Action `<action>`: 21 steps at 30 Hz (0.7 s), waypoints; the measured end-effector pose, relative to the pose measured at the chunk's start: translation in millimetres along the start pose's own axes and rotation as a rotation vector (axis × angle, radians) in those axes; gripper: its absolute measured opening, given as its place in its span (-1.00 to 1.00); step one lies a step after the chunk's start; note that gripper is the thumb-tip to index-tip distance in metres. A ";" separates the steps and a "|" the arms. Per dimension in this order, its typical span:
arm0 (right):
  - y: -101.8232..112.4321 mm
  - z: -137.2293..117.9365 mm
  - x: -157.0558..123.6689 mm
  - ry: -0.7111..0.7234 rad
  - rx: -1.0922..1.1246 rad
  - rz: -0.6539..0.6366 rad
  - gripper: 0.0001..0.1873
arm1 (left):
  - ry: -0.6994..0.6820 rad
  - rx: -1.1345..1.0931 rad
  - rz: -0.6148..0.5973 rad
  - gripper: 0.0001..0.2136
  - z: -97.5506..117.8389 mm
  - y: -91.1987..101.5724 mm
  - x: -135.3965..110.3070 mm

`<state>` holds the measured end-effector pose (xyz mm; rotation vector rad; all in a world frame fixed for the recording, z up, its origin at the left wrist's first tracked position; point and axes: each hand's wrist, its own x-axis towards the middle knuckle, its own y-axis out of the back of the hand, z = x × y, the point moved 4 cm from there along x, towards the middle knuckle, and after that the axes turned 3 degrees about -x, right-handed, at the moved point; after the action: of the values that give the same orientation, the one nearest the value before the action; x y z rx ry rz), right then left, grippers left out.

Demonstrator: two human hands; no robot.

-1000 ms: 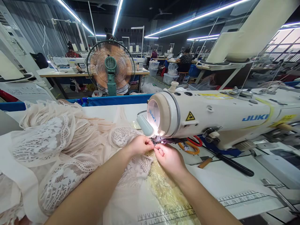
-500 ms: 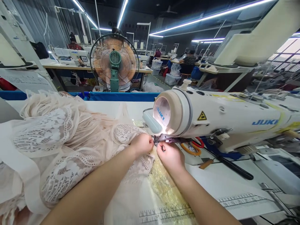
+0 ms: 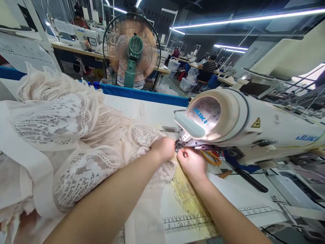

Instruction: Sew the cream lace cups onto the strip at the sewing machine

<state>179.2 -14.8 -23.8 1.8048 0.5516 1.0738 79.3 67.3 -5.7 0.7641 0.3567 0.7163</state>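
Cream lace fabric (image 3: 76,135), steadied under the fisted left hand (image 3: 165,149), meets the right hand (image 3: 193,164), pinching something tiny below the white sewing machine (image 3: 241,118).

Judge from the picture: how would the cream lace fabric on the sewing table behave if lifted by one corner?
Probably floppy: the lace fabric lies in soft folds. Likely light, being sheer and holed. Its openwork may snag easily.

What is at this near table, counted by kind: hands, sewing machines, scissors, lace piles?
Hands: 2, the left hand and the right hand
Sewing machine: 1
Scissors, orange handle showing: 1
Lace pile: 1
Total: 5
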 end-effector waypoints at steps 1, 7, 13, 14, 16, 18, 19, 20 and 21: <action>0.3 -0.4 0.1 -0.007 -0.004 -0.006 -0.76 | 0.002 -0.008 -0.003 -0.89 -0.5 -0.3 0.4; 1.4 -1.0 0.3 -0.051 -0.019 -0.039 -0.77 | -0.006 -0.039 -0.035 -0.89 -2.0 -1.5 1.7; 2.2 -1.7 -0.7 -0.075 -0.008 -0.052 -0.77 | -0.001 -0.047 -0.042 -0.89 -2.5 -0.7 0.1; 2.3 -1.7 -0.9 -0.077 -0.006 -0.052 -0.77 | 0.002 -0.047 -0.044 -0.89 -2.7 -0.7 0.0; 2.3 -1.5 -1.1 -0.080 -0.005 -0.052 -0.76 | 0.001 -0.046 -0.044 -0.89 -2.9 -0.7 0.1; 2.3 -1.5 -1.1 -0.080 -0.003 -0.052 -0.77 | -0.004 -0.046 -0.044 -0.89 -2.8 -0.9 0.5; 2.3 -1.5 -1.0 -0.081 -0.003 -0.051 -0.77 | -0.008 -0.046 -0.044 -0.89 -2.8 -1.2 0.8; 2.4 -1.6 -0.9 -0.083 -0.004 -0.050 -0.77 | -0.011 -0.045 -0.045 -0.89 -2.7 -1.5 1.2; 2.4 -1.7 -0.8 -0.086 -0.006 -0.050 -0.77 | -0.015 -0.044 -0.046 -0.88 -2.7 -1.9 1.6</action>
<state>177.1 -15.6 -21.7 1.8138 0.5381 0.9583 79.8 68.8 -9.0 0.7170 0.3430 0.6730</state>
